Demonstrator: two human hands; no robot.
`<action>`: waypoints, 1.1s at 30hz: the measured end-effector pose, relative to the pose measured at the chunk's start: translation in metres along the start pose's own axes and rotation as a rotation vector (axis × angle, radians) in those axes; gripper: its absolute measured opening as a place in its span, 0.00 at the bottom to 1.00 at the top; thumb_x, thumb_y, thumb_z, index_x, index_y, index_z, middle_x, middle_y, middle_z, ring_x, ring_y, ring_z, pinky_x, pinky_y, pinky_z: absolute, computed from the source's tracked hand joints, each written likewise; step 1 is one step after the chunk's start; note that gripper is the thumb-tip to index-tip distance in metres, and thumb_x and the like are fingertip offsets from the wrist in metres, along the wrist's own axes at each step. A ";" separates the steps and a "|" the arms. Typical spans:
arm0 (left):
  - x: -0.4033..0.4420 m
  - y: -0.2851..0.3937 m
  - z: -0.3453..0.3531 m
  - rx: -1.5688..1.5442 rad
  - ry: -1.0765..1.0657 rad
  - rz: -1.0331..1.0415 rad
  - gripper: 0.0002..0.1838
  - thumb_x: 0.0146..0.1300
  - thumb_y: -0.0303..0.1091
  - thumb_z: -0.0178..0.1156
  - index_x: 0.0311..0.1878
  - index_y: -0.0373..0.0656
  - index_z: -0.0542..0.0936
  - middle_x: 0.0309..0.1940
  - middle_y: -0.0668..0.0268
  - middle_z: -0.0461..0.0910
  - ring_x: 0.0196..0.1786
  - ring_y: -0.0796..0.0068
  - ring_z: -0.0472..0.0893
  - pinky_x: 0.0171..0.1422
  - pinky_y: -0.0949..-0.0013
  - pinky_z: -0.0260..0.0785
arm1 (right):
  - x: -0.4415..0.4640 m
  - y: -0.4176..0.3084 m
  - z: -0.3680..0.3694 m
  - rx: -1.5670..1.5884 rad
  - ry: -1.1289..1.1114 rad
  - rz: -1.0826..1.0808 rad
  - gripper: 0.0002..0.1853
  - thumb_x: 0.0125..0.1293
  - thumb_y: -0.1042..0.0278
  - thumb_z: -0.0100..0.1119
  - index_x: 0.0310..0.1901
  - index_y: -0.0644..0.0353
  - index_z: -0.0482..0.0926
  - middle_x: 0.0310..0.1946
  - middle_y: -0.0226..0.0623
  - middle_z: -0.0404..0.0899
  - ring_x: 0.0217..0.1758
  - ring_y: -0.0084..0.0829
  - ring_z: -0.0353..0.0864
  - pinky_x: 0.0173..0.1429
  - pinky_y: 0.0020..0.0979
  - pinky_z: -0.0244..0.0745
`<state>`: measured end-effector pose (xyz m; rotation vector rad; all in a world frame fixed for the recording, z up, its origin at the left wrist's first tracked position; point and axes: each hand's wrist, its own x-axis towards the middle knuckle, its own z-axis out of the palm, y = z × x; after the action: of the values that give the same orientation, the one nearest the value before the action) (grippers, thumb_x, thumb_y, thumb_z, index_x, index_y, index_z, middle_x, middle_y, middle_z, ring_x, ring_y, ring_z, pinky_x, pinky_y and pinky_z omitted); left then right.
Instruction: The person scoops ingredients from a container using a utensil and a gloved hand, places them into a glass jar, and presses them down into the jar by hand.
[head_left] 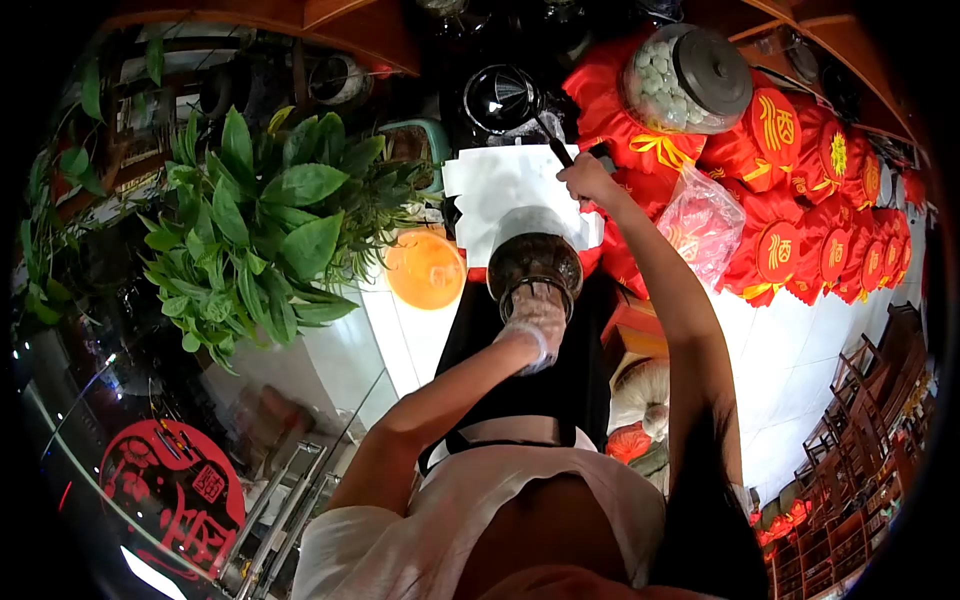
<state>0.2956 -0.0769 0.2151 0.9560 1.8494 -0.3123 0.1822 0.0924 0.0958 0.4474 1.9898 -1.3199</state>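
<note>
My left hand, with a pale band at the wrist, is closed around the narrower near end of a dark brown glazed jar. The jar lies over the near edge of a stack of white paper. My right hand grips a thin black-handled tool above the paper's right side. Its shaft runs up and left toward a glossy black round bowl; whether the two are joined is hard to tell.
Red cloth-covered jars with yellow lettering fill the right. A lidded glass jar of pale pieces stands among them. Leafy plants and an orange basin are at left. Wooden chairs stand lower right.
</note>
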 end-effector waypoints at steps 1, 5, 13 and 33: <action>-0.005 0.000 0.001 0.002 0.007 0.000 0.26 0.54 0.35 0.44 0.54 0.26 0.59 0.54 0.41 0.60 0.54 0.51 0.66 0.57 0.56 0.58 | 0.004 -0.003 -0.002 -0.003 0.006 -0.003 0.10 0.47 0.73 0.51 0.21 0.76 0.68 0.10 0.45 0.70 0.07 0.33 0.69 0.09 0.34 0.63; -0.007 -0.018 0.037 -0.130 0.403 0.185 0.17 0.52 0.32 0.45 0.44 0.32 0.68 0.48 0.46 0.67 0.51 0.56 0.69 0.56 0.61 0.59 | 0.022 -0.018 -0.002 -0.024 0.189 0.154 0.08 0.46 0.73 0.50 0.22 0.73 0.71 0.15 0.49 0.71 0.15 0.36 0.74 0.18 0.33 0.69; -0.010 -0.064 0.012 -1.328 0.410 0.378 0.08 0.54 0.34 0.54 0.28 0.38 0.72 0.19 0.68 0.70 0.24 0.79 0.70 0.28 0.77 0.62 | 0.103 -0.013 0.021 -0.646 0.536 -0.195 0.13 0.51 0.72 0.43 0.35 0.74 0.69 0.28 0.56 0.75 0.30 0.44 0.78 0.35 0.40 0.74; 0.008 -0.161 0.025 -2.582 0.214 0.003 0.13 0.50 0.34 0.51 0.15 0.40 0.64 0.13 0.66 0.61 0.15 0.77 0.58 0.17 0.77 0.47 | 0.308 0.016 0.048 -0.996 0.115 0.088 0.12 0.55 0.72 0.48 0.39 0.51 0.78 0.42 0.32 0.76 0.44 0.35 0.76 0.36 0.35 0.76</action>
<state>0.1931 -0.1931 0.1652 -0.8804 0.9143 1.8000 -0.0055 0.0279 -0.1450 0.1164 2.3826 -0.1428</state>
